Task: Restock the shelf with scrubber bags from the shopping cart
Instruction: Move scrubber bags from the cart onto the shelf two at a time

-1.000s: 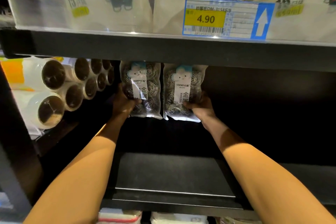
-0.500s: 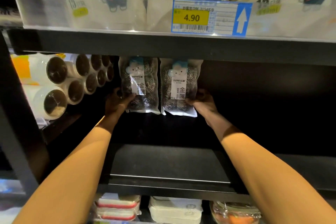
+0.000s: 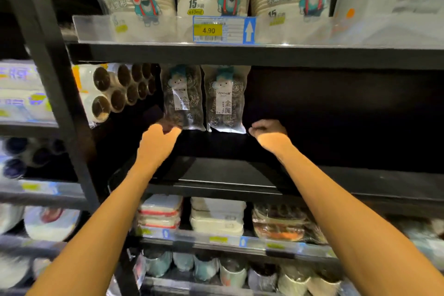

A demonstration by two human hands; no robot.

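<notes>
Reaching across the near edge of the dark shelf [image 3: 216,175], both bare forearms end at the foot of two scrubber bags that stand upright side by side at the far back. The left hand [image 3: 157,143] is loosely spread, its fingers opened toward the bottom left corner of the left scrubber bag [image 3: 183,98]; whether they touch the film I cannot tell. The right hand [image 3: 270,133] is curled, its knuckles just beside the bottom right corner of the right scrubber bag [image 3: 225,101], gripping nothing that shows. So each bag lies just beyond and above its grip, freed rather than pinched.

The risk, as I judge it, is tipping: the bags are soft, tall and narrow on their bottom seams, and a brush from either hand could fold one forward onto the shelf. To the far left, the stacked rolls [image 3: 120,91] lie close enough that a sideways nudge could push the left bag against them
</notes>
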